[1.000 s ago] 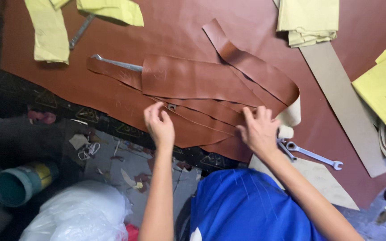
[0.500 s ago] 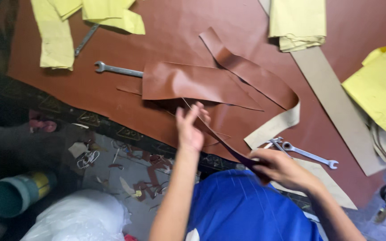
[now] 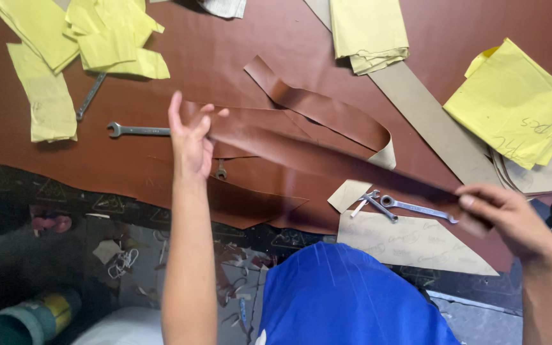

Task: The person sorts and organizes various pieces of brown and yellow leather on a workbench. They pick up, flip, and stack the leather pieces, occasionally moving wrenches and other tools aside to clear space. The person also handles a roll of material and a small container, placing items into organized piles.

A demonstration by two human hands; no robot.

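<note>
Long brown leather strip (image 3: 327,160) stretched above the counter (image 3: 129,172), left fingers (image 3: 190,124) loosely pinching one end, right fingers (image 3: 480,201) closed on the other, over a wrench (image 3: 416,207).

The long brown leather strip (image 3: 327,160) is smeared by motion along most of its length, so its edges cannot be traced. Its right end vanishes under the fingers (image 3: 480,201) of the right hand (image 3: 509,217), and its left end is masked by the left hand (image 3: 191,137). That hand also covers the right end of the steel open-ended spanner (image 3: 137,131). The pale yellow paper patterns (image 3: 97,38) at the top left are cut off by the frame's upper edge, as is the folded yellow stack (image 3: 368,32). The writing on the square yellow sheet (image 3: 512,102) is too small to make out. The green cylindrical can (image 3: 27,319) is clipped by the bottom edge.
</note>
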